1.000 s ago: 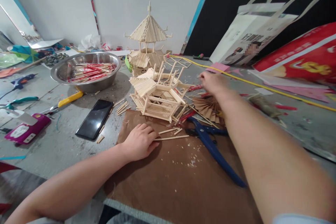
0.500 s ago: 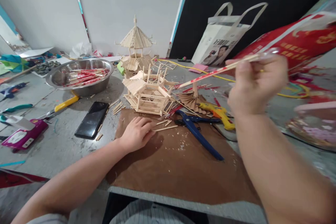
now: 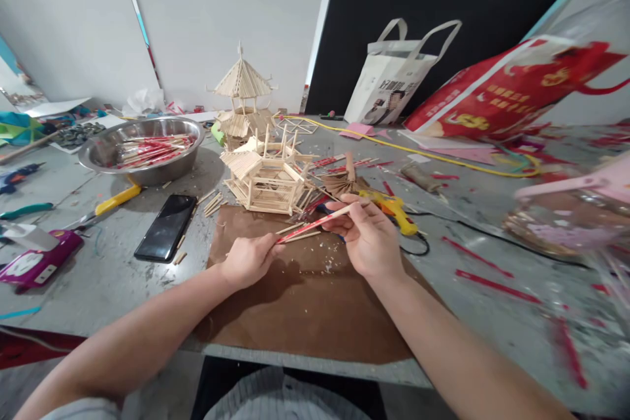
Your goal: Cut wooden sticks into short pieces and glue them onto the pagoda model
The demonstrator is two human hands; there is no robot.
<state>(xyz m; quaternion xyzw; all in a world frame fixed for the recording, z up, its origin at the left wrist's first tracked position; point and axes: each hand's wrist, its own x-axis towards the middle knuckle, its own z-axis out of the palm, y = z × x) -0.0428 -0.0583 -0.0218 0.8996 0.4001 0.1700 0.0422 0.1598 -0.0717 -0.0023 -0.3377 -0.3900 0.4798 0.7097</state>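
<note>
A red-and-white wrapped pair of chopsticks (image 3: 315, 223) is held between both hands over the brown mat (image 3: 295, 315). My left hand (image 3: 250, 261) pinches its left end. At the other end, the fingers of my right hand (image 3: 369, 236) close round the bare wooden part. Just behind the hands stands a hexagonal frame of wooden sticks (image 3: 268, 177), and beyond it a pagoda model of sticks (image 3: 242, 95) with a pointed roof. A yellow glue gun (image 3: 396, 210) lies behind my right hand. Loose cut sticks lie by the mat's back edge, partly hidden by the hands.
At the left are a steel bowl (image 3: 142, 167) of wrapped chopsticks, a black phone (image 3: 166, 228), a yellow-handled tool (image 3: 118, 199) and a purple device (image 3: 42, 259). At the right are a white bag (image 3: 394, 82), a red bag (image 3: 497, 92), a black cable and red wrapper strips.
My right hand has come down and left from the upper right with the wrapped chopsticks. My left hand has risen slightly from the mat and taken hold of their end. The view has shifted a little.
</note>
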